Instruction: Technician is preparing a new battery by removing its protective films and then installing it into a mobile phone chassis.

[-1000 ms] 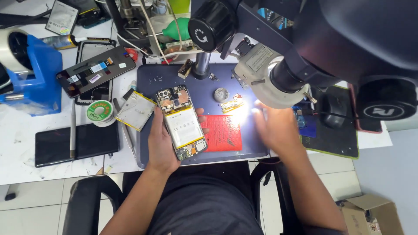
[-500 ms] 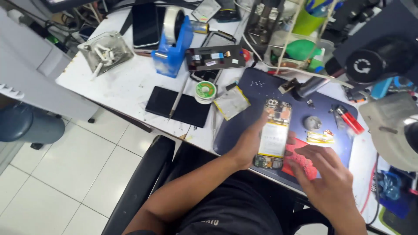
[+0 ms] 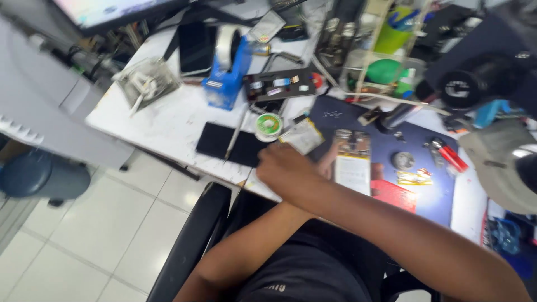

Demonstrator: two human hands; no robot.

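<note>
An opened phone [image 3: 352, 162] with its pale battery showing lies on the blue work mat [image 3: 436, 196]. My left hand [image 3: 326, 165] is mostly hidden under my right forearm; its fingertips show at both sides of the phone, gripping it. My right arm crosses over it from the lower right. My right hand [image 3: 282, 168] is curled at the mat's left edge, seen from the back, next to a silvery flat part [image 3: 302, 136] and a green solder spool [image 3: 269, 124]. What its fingers hold is hidden.
A black slab [image 3: 224, 142] with tweezers [image 3: 236, 131] across it lies left of my hand. Behind stand a blue tape dispenser [image 3: 226, 75] and a black parts tray [image 3: 279, 85]. A red pad [image 3: 394, 194], a metal disc [image 3: 403, 161] and a red tool [image 3: 450, 156] lie on the mat. A microscope [image 3: 492, 89] hangs right.
The view has swung left. My right hand has moved from the mat's right side across my left arm to the mat's left edge. My left hand stays at the phone.
</note>
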